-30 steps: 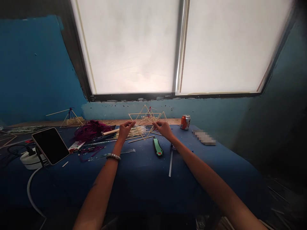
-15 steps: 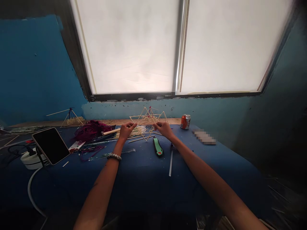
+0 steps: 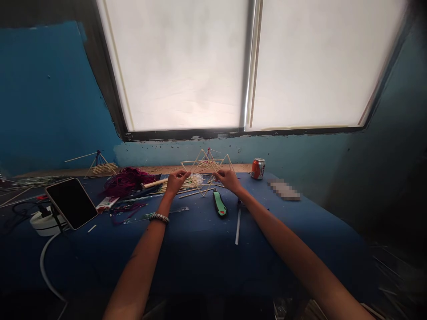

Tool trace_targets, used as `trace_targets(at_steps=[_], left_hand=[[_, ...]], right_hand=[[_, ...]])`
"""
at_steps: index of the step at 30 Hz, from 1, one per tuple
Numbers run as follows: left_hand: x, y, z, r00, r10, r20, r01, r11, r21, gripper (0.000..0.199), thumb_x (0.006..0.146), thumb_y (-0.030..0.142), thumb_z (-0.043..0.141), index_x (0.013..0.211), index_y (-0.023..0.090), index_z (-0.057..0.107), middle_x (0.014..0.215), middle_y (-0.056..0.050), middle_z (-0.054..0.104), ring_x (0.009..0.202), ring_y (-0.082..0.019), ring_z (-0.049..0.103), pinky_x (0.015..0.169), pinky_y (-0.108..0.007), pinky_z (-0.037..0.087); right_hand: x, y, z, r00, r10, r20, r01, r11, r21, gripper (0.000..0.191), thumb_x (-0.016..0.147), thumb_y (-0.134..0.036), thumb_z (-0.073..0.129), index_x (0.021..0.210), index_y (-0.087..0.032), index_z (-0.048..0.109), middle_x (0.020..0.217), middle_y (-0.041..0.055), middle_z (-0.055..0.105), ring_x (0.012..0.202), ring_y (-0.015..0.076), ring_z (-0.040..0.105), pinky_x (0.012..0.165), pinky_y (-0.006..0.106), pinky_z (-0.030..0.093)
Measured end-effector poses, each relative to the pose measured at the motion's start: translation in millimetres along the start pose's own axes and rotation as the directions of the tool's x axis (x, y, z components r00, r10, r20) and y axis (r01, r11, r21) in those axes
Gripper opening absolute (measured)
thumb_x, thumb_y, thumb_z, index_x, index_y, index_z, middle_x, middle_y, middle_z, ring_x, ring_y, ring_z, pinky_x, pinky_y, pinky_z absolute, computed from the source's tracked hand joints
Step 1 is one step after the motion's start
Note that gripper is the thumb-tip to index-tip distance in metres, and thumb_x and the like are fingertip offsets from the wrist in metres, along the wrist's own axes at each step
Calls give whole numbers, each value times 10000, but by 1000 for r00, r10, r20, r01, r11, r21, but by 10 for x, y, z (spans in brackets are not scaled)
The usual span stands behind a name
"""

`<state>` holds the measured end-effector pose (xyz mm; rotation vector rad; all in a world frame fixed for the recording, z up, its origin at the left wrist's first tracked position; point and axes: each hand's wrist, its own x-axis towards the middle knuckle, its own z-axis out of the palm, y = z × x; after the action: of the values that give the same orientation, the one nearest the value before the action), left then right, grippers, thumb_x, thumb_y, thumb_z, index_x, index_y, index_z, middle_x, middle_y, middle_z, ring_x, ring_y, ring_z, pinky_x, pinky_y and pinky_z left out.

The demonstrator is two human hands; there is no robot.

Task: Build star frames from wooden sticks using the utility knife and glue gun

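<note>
Thin pale wooden sticks joined into a frame with pointed, triangular corners [image 3: 197, 187] stand out above the table in front of me. My left hand [image 3: 176, 181] pinches its left side between thumb and fingers. On the other side, my right hand [image 3: 228, 179] grips the frame in the same way. One corner points down between the two hands. Just below the right hand lies a green and black utility knife [image 3: 219, 204]. Behind the frame, a small stick pyramid with a purple-tied top [image 3: 208, 151] is partly hidden.
Left of my hands are purple ribbon strands [image 3: 128, 181], loose sticks and a tilted phone [image 3: 71, 203] by a white power strip [image 3: 45, 224]. Another stick pyramid [image 3: 100, 165] stands at the back left. A soda can [image 3: 258, 169] and a clear glue stick [image 3: 238, 226] are to the right.
</note>
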<state>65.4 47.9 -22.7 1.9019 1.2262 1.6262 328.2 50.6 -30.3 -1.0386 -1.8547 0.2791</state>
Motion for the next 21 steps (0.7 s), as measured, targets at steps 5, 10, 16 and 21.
trace_targets(at_steps=[5,10,16,21], left_hand=[[5,-14,4,1000,-6,-6,6,1000,6,422,715,596,712,691,175,725,637,-25,629,615,-150,511,586,-270,366],[-8,1,-2,1000,-14,7,14,1000,-11,438,719,609,713,706,171,722,657,-34,637,629,-155,519,590,-274,373],[-11,9,0,1000,-6,7,6,1000,-18,412,721,584,716,692,173,713,685,-38,653,646,-154,520,610,-276,388],[-7,11,1,1000,-14,6,15,1000,-21,410,713,584,712,699,175,718,701,-37,664,654,-154,527,614,-274,393]], right_hand=[[-10,-14,-12,1000,4,-1,-4,1000,-23,471,944,-536,547,705,-168,719,704,58,741,615,163,613,581,259,372],[-13,-23,-10,1000,-10,-12,9,998,-61,432,954,-475,556,702,-164,719,696,53,736,587,155,588,570,264,351],[-16,-31,-15,1000,0,-4,-1,996,-88,436,957,-475,553,696,-168,719,672,45,721,572,149,567,571,265,339],[-18,-30,-12,1000,12,1,-12,996,-87,467,958,-509,530,696,-166,711,686,50,725,580,148,571,577,260,338]])
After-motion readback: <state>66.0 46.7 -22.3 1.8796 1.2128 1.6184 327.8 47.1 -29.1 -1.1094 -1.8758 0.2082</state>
